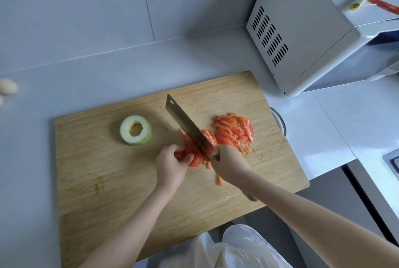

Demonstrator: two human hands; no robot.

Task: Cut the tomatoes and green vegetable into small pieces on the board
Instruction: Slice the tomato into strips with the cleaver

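Observation:
A wooden cutting board [108, 181] lies on the grey counter. My left hand [171, 164] grips a bunch of sliced tomato [194, 155] near the board's middle. My right hand [230, 164] holds the handle of a cleaver [190, 127], whose blade rests across that tomato. To the right of the blade lies a pile of tomato strips [235, 130]. One loose strip [219, 180] lies below my right hand. A hollowed green vegetable chunk [136, 130] stands upright on the board's left half.
A white microwave [313, 37] stands at the back right, close to the board's far corner. A round metal rim [280, 121] shows beside the board's right edge. Pale pieces [8, 86] lie on the counter at far left. A white plastic bag [237, 250] hangs below the board.

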